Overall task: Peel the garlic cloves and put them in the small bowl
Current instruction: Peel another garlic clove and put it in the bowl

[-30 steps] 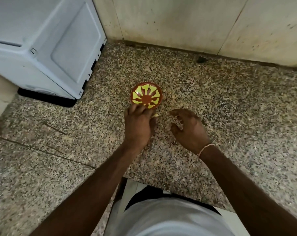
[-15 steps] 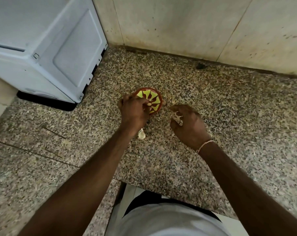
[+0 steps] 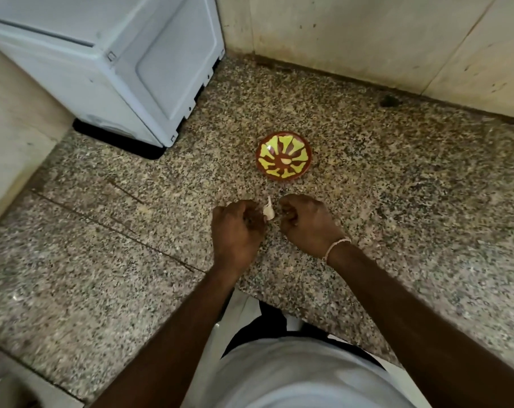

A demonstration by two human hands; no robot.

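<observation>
A small red-brown bowl (image 3: 283,156) with a yellow pattern stands on the speckled granite counter (image 3: 411,207). One pale peeled clove (image 3: 285,161) lies at its centre. Just in front of the bowl, my left hand (image 3: 236,228) pinches a white unpeeled garlic clove (image 3: 269,209) at its fingertips, pointed end up. Close on the clove's other side sits my right hand (image 3: 308,225) with its fingers curled inward. Whether those fingers hold anything is hidden.
A white appliance (image 3: 126,69) stands at the back left, close to the bowl. Tiled wall (image 3: 367,39) closes the back, with a dark hole (image 3: 388,100) at its foot. The counter's front edge runs just under my forearms.
My left hand left the bowl, where a peeled clove now lies, drew back toward me and picked up the unpeeled clove from the counter. My right hand closed in beside it.
</observation>
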